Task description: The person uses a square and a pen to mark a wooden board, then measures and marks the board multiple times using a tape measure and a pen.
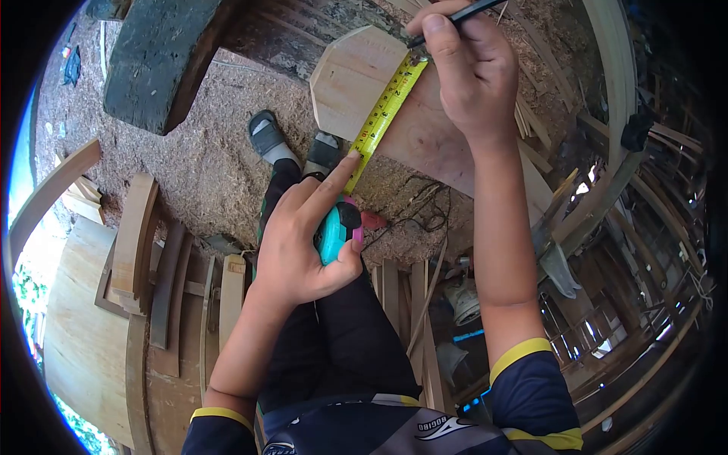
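Observation:
My left hand is closed around a teal, black and pink tape measure, with the index finger stretched along its yellow blade. The blade lies pulled out along the straight edge of a pale wooden piece with cut-off corners. A slim dark pencil is pinched in my right hand. Its tip is at the upper corner of the wooden piece, close to the blade's end. Under the blade and the piece is a wider reddish board.
A thick dark timber block stands at upper left. Curved wooden parts and a pale sheet lie at left. Sawdust covers the floor, where a sandalled foot shows. Wood strips crowd the right side.

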Motion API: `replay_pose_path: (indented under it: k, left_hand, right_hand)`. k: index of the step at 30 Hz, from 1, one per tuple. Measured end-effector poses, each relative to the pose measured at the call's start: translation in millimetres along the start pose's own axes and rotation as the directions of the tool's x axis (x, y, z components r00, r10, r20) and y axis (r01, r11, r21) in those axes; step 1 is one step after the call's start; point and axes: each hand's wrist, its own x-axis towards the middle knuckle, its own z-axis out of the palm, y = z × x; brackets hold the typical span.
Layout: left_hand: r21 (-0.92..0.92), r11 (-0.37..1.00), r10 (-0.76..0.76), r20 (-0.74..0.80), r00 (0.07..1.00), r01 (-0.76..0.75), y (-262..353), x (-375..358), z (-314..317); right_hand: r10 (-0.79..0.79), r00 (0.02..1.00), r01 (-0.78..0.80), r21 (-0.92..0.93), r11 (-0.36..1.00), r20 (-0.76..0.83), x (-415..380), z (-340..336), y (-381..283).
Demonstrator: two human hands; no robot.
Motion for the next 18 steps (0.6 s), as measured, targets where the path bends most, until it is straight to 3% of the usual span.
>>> replay_pose_path:
  k: [4, 8, 10, 18]
  left_hand:
    - [0.000, 1.000, 0.008, -0.002, 1.000, -0.008, -2, 0, 1]
    - [-0.011, 1.000, 0.023, -0.005, 1.000, -0.023, -4, 0, 1]
    - [-0.014, 1.000, 0.026, -0.007, 1.000, -0.026, -5, 0, 1]
    - [-0.014, 1.000, 0.019, 0.003, 1.000, -0.019, -5, 1, 0]
  right_hand:
    - [-0.067, 0.997, 0.071, -0.095, 0.993, 0.048, -4, 0, 4]
    - [-0.043, 0.998, 0.046, -0.060, 0.997, 0.054, -12, -5, 13]
    - [-0.163, 0.983, 0.172, -0.114, 0.979, 0.084, -12, -9, 20]
    - [-0.212, 0.973, 0.226, -0.209, 0.951, 0.085, -16, -5, 20]
